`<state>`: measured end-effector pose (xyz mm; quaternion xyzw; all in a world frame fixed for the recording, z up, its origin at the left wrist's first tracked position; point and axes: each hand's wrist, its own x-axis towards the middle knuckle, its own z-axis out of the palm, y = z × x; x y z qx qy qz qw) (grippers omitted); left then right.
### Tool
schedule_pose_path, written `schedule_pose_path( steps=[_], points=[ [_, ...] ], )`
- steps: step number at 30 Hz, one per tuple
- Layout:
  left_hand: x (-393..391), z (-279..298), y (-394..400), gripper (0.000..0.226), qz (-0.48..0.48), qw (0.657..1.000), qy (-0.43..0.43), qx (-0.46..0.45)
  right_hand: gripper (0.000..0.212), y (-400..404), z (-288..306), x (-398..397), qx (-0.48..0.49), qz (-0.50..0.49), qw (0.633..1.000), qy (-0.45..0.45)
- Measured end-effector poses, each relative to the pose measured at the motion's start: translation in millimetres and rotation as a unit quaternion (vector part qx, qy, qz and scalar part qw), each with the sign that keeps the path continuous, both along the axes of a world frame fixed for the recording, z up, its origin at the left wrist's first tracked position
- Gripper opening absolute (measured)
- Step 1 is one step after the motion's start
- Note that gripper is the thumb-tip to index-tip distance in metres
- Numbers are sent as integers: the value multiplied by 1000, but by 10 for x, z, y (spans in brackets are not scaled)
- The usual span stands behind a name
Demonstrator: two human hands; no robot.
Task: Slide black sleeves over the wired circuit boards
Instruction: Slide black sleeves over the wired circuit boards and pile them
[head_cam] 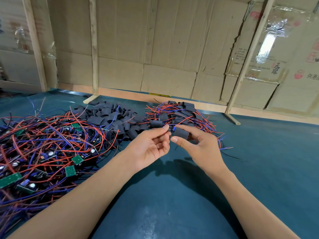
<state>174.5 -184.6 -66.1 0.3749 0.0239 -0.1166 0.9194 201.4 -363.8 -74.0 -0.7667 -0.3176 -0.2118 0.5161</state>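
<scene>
Two hands meet at centre: left hand (pixel 151 144) pinches a circuit board (pixel 171 129), right hand (pixel 198 145) grips its black sleeve (pixel 181 133); bare boards (pixel 43 152) at nine o'clock.

Matt black sleeves (pixel 110 116), cardboard wall (pixel 164 49)

table (pixel 259 169): teal
sleeves (pixel 110 116): black
circuit boards (pixel 77 159): green
wires (pixel 43 135): red, blue, purple
wall (pixel 164 49): brown cardboard
</scene>
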Motion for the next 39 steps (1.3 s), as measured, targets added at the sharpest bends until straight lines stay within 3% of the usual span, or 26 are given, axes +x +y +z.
schedule_pose_path(
  steps=[9, 14, 19, 24, 33, 39],
  points=[
    [1, -6, -1, 26, -1, 1000, -9, 14, 27, 7, -18, 4, -2, -6, 1000, -1],
    [19, -31, 17, 10, -13, 999, -28, 44, 28, 15, -37, 11, 14, -14, 1000, 16],
    [15, -49, -3, 10, -32, 997, -27, 64, 28, -12, -34, 7, -15, -40, 999, -15],
    [-6, -36, -22, 13, -36, 999, 10, 8, 44, -13, -22, -13, -30, -27, 999, -4],
    [-27, -71, -47, 11, -70, 997, 21, 2, 56, -63, -47, 35, -118, -44, 989, -79],
    [-13, -101, -99, 21, -52, 995, 43, 79, 48, -141, -2, 96, -234, -99, 953, -165]
  ],
)
